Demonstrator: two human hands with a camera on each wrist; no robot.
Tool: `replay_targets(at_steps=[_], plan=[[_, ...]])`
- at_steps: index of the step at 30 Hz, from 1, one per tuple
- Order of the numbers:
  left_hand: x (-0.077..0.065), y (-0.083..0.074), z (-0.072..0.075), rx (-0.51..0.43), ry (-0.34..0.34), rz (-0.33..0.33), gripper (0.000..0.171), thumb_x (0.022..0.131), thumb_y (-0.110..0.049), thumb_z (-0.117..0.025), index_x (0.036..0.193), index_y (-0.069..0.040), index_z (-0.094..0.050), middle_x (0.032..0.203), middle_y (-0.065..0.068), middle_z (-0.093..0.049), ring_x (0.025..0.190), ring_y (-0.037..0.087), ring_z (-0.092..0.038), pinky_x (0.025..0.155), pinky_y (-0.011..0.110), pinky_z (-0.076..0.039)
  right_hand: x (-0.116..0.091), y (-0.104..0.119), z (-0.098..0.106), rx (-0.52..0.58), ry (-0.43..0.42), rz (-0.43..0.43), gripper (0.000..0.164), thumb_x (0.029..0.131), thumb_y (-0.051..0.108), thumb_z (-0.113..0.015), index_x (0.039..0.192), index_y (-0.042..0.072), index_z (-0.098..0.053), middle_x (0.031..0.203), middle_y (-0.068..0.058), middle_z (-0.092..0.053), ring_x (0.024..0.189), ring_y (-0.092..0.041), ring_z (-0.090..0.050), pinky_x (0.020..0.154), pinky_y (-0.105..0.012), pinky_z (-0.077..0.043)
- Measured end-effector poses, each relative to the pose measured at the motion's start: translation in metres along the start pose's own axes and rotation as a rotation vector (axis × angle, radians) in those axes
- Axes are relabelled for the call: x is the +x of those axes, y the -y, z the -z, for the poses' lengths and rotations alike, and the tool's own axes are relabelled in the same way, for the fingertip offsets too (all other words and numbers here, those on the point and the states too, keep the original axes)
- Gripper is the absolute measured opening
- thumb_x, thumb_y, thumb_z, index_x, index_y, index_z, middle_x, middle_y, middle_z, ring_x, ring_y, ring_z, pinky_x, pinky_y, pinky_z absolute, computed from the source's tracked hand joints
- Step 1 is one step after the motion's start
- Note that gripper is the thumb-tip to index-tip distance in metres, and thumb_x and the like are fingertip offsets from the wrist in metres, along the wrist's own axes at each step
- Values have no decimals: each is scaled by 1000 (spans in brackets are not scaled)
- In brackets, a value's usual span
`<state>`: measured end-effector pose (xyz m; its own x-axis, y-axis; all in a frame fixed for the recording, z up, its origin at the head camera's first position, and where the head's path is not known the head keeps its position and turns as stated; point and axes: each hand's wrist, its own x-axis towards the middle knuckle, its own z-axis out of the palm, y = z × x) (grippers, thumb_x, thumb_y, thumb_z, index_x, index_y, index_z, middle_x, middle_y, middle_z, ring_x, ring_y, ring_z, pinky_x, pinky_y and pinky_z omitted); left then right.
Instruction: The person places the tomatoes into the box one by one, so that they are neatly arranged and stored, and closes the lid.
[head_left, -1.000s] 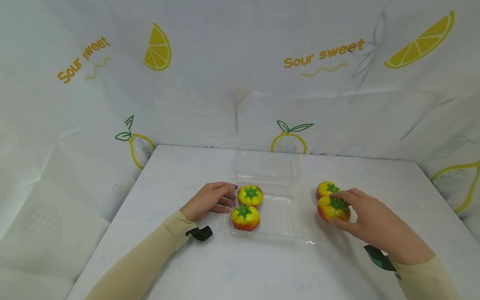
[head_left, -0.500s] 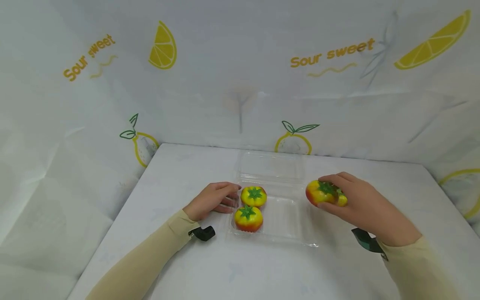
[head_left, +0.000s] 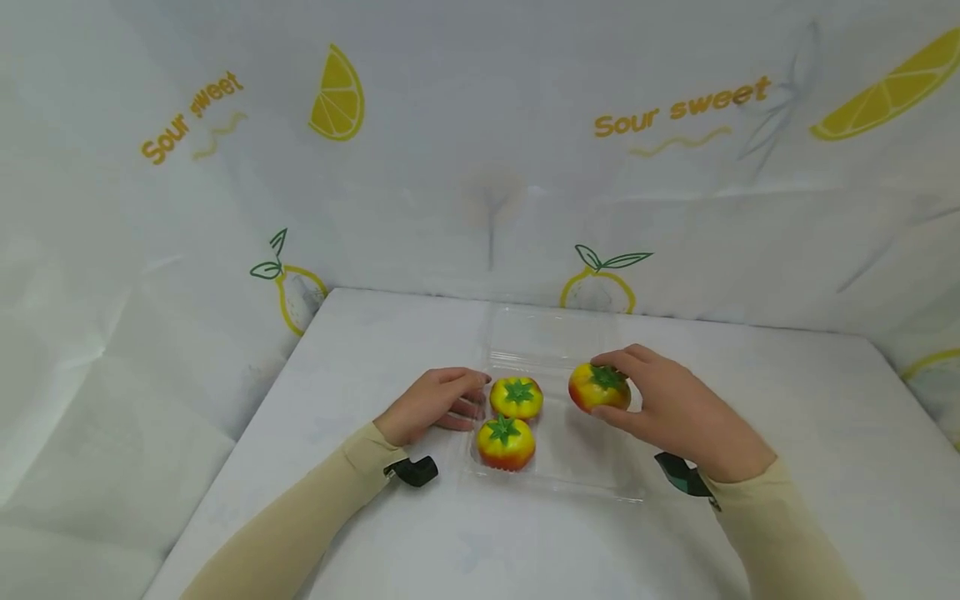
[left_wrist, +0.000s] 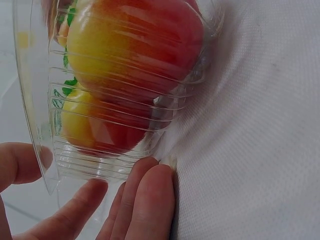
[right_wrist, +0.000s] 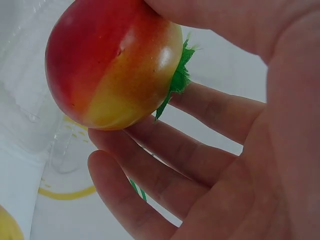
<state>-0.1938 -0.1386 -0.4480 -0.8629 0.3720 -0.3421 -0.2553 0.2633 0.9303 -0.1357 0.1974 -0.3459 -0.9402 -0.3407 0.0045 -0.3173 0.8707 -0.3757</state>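
Observation:
My right hand (head_left: pixel 663 400) grips a yellow-red tomato (head_left: pixel 597 387) with a green leafy top, thumb on the near side and fingers behind. It hangs over the right part of a clear plastic clamshell box (head_left: pixel 555 479), whose lid is laid back. Two similar tomatoes sit in the box's left part, a far tomato (head_left: pixel 517 398) and a near tomato (head_left: pixel 507 443). Against the box's left side rests my left hand (head_left: pixel 435 404); in the left wrist view its fingers (left_wrist: pixel 152 200) touch the ribbed wall and its thumb is by the rim.
A white cloth-covered table (head_left: pixel 390 533) lies below, and a white sheet (head_left: pixel 450 167) printed with lemons stands behind and at the sides. The opened lid (head_left: pixel 551 329) lies towards the back. A yellow patch (right_wrist: pixel 7 227) shows at the corner of the right wrist view.
My right hand has lifted the tomato from the table at the right and carried it left over the box. A second tomato there is now out of sight. My left hand stays put.

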Motion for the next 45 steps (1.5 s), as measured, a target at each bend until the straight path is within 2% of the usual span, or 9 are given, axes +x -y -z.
replay_targets(at_steps=[14,21,31,45], plan=[[-1,-2,0,-6,0,3,43,105,-49,-67,131,-16,-76,116,11,-74,96,23,-76,82,36,-70,11,11,-21,-61,67,6,57,92,34,-88,141,14,-67,134,-10,-69,115,-28,-70,101,-53,-64],[-2,-4,-1,-2,0,-1,44,105,-49,-67,132,-16,-75,118,12,-74,96,22,-76,82,36,-70,13,9,-29,-83,69,26,57,91,35,-88,140,14,-68,133,-8,-69,113,-26,-70,101,-52,-63],[0,-1,-1,-9,0,-3,44,104,-50,-68,133,-17,-75,120,12,-73,98,23,-77,83,37,-70,16,6,-34,-99,75,22,56,91,36,-89,139,14,-68,133,-9,-69,116,-29,-70,103,-54,-62],[2,0,1,-8,10,-14,44,104,-51,-68,131,-17,-75,119,12,-74,97,22,-77,82,37,-70,20,6,-38,-90,120,-12,56,90,39,-89,138,16,-69,129,-9,-69,111,-26,-68,101,-52,-64]])
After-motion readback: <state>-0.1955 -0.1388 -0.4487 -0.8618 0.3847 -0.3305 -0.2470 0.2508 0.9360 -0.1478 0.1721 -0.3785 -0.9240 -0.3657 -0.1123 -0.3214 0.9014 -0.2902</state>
